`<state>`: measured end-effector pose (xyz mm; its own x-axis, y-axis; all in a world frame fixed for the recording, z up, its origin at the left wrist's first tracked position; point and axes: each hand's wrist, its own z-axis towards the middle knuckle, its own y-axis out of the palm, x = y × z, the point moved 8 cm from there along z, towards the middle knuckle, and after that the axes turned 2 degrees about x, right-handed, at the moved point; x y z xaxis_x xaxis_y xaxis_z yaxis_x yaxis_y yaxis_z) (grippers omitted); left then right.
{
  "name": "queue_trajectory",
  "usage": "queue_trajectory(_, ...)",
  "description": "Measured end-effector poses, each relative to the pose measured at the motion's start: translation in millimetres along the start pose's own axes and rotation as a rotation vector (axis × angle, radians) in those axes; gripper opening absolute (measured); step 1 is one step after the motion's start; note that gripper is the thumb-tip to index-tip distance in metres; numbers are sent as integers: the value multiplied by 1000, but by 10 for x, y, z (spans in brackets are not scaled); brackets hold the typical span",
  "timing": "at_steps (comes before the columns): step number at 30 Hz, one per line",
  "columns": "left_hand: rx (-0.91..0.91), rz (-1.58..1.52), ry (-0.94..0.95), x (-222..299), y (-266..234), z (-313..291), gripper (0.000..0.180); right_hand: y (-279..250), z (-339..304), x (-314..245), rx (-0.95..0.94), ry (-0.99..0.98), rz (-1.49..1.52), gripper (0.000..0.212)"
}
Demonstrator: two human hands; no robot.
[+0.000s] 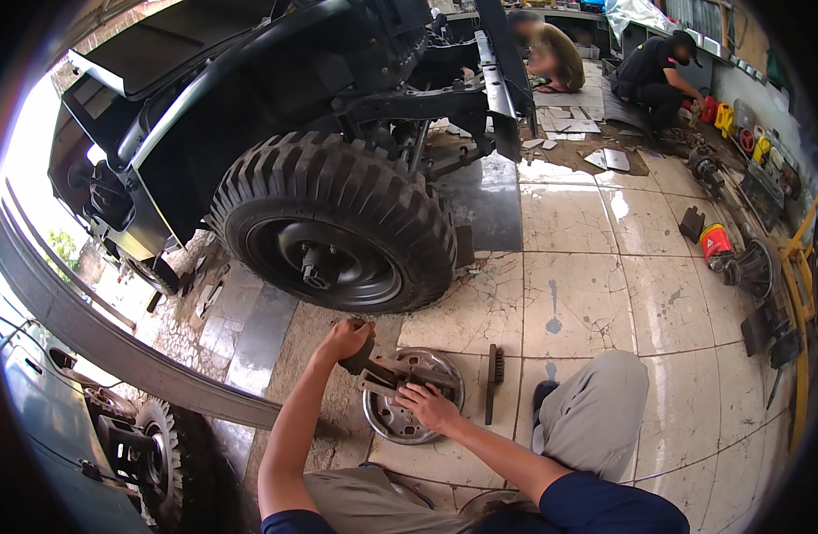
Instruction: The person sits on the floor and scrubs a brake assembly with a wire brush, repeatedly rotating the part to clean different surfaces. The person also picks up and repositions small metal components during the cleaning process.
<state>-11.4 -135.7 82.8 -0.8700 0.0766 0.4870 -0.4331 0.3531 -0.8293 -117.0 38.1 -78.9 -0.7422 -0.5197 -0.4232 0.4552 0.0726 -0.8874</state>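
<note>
My left hand [349,338] is closed around a dark, flat-looking piece [359,360], whose exact kind I cannot make out. The lower end of this piece reaches a grey metal bracket-like part [382,381]. That part lies across a round, silvery metal rim with holes [457,392] on the tiled floor. Resting on the part and the rim, my right hand [429,408] has its fingers spread. A wire brush [495,365] with a dark handle lies on the tiles just right of the rim.
A large knobbly tyre [338,214] on a dark vehicle stands ahead. To the left runs a grey metal post [151,351], with another wheel [164,454] beyond. Two people crouch at the back. Along the right wall lie an axle [707,169] and a red-yellow can [716,242].
</note>
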Motion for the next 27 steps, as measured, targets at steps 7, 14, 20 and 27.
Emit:
queue_trajectory(7, 28, -48, -64, -19, 1, -63, 52, -63, -18, -37, -21, 8, 10, 57)
queue_trajectory(14, 34, -78, -75, -18, -6, -77, 54, -20, 14, -38, -5, 6, -19, 58)
queue_trajectory(20, 32, -59, -82, 29, -11, -101, 55, -40, 73, -65, 36, -30, -78, 57)
queue_trajectory(27, 34, -82, -73, -15, 12, -59, 53, -133, 193, 124, 65, 52, -203, 48)
